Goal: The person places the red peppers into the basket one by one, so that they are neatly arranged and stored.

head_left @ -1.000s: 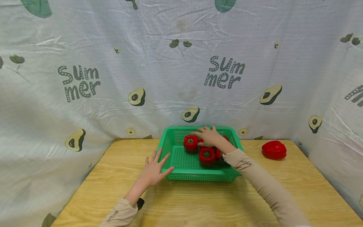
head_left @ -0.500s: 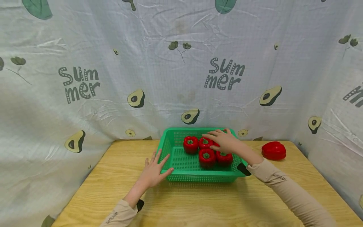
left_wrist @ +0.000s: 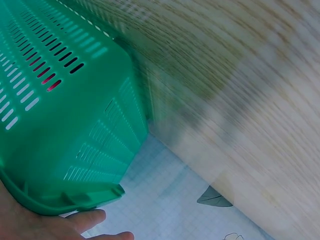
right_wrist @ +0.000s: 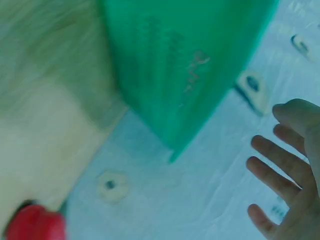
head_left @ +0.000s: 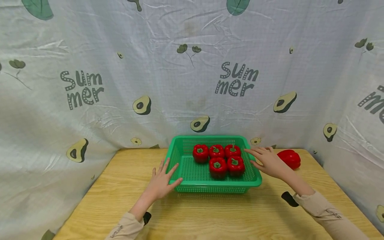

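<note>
A green plastic basket [head_left: 192, 182] stands on the table with several red bell peppers [head_left: 218, 167] grouped toward its right side, stems up. My left hand [head_left: 159, 183] rests on the basket's left rim with fingers spread; the left wrist view shows its fingers [left_wrist: 90, 219] at the rim. Over the right rim hovers my right hand [head_left: 268, 162], fingers apart and nothing held. Just beyond that hand lies another red bell pepper [head_left: 290, 159] on its side, partly covered by the hand. The right wrist view shows that loose pepper [right_wrist: 36, 223] blurred at the lower left.
The wooden table [head_left: 120, 196] reaches back to a hanging white cloth [head_left: 168, 76] printed with avocados and lettering. The cloth also flanks both sides of the table. Dark wrist bands show beneath both sleeves.
My right hand has drawn back from above the peppers in the basket to its right rim, toward the loose pepper. The left hand has stayed at the left rim.
</note>
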A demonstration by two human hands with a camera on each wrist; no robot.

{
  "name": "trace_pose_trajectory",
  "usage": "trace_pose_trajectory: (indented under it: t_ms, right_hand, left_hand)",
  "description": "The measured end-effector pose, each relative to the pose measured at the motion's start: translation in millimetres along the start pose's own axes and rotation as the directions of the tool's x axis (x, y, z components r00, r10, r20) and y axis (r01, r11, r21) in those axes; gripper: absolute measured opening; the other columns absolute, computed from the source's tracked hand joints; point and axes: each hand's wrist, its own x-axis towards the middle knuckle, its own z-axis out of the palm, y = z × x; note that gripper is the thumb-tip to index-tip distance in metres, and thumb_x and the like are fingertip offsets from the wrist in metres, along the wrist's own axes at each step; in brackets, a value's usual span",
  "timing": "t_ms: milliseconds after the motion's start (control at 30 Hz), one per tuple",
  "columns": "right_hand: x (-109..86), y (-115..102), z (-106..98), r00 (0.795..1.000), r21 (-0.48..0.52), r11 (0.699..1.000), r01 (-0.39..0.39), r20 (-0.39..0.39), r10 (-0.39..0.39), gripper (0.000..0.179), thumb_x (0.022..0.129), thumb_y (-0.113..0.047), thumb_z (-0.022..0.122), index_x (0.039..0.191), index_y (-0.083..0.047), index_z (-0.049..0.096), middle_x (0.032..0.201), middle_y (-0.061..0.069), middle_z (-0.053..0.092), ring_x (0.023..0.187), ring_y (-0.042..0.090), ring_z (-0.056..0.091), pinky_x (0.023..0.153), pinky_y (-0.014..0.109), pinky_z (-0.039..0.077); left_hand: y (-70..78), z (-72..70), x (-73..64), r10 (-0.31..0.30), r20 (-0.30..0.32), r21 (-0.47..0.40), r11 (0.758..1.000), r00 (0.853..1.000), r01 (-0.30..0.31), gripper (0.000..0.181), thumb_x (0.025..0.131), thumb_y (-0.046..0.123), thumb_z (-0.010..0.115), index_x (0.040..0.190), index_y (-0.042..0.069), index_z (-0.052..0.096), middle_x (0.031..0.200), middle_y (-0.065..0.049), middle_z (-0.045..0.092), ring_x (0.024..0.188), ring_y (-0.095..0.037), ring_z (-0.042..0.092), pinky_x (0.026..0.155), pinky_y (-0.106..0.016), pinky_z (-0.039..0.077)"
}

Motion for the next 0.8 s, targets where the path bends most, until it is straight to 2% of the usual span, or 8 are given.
trace_pose_trajectory:
  t_ms: [233, 467, 633, 800]
  right_hand:
    - [-34.1, 26, 8, 0.991, -0.026, 0.996, -0.089, -0.103, 0.086, 0.046, 0.07, -0.009, 0.071, 0.115, -0.006, 0.058, 0.104, 0.011, 0.063, 0.093, 0.03, 0.054, 0.073, 0.049, 0.037]
    - [-59.2, 55, 20, 0.965, -0.037, 0.978, -0.206, -0.176, 0.197, 0.035, 0.073, -0.005, 0.066, 0.107, -0.004, 0.061, 0.097, 0.016, 0.063, 0.091, 0.034, 0.052, 0.07, 0.051, 0.035]
    - [-73.8, 73, 30, 0.943, -0.042, 0.952, -0.303, -0.159, 0.293, 0.034, 0.071, -0.003, 0.068, 0.104, 0.001, 0.06, 0.098, 0.021, 0.06, 0.092, 0.039, 0.05, 0.07, 0.056, 0.034]
    - [-87.3, 89, 39, 0.914, -0.019, 0.92, -0.391, -0.128, 0.386, 0.033, 0.073, -0.004, 0.063, 0.106, 0.003, 0.057, 0.106, 0.023, 0.054, 0.096, 0.042, 0.046, 0.07, 0.055, 0.031]
  left_hand:
    - [0.9, -0.4, 0.0, -0.004, -0.001, -0.008, 1.0, 1.0, 0.004, 0.065, 0.087, 0.053, 0.044, 0.141, 0.021, 0.029, 0.15, -0.017, 0.01, 0.138, -0.037, 0.005, 0.099, -0.067, 0.014]
    - [0.5, -0.8, 1.5, -0.002, -0.014, -0.008, 1.0, 1.0, 0.002, 0.064, 0.087, 0.053, 0.044, 0.14, 0.021, 0.031, 0.149, -0.018, 0.012, 0.138, -0.037, 0.006, 0.099, -0.067, 0.015]
    - [-0.2, -0.3, 1.1, 0.001, -0.019, -0.004, 1.0, 1.0, -0.001, 0.064, 0.086, 0.053, 0.045, 0.14, 0.021, 0.032, 0.149, -0.018, 0.013, 0.137, -0.038, 0.007, 0.098, -0.067, 0.016]
    - [0.3, -0.2, 0.1, -0.005, 0.003, -0.002, 1.0, 1.0, 0.005, 0.064, 0.087, 0.053, 0.044, 0.141, 0.022, 0.03, 0.149, -0.018, 0.011, 0.137, -0.038, 0.006, 0.099, -0.067, 0.015]
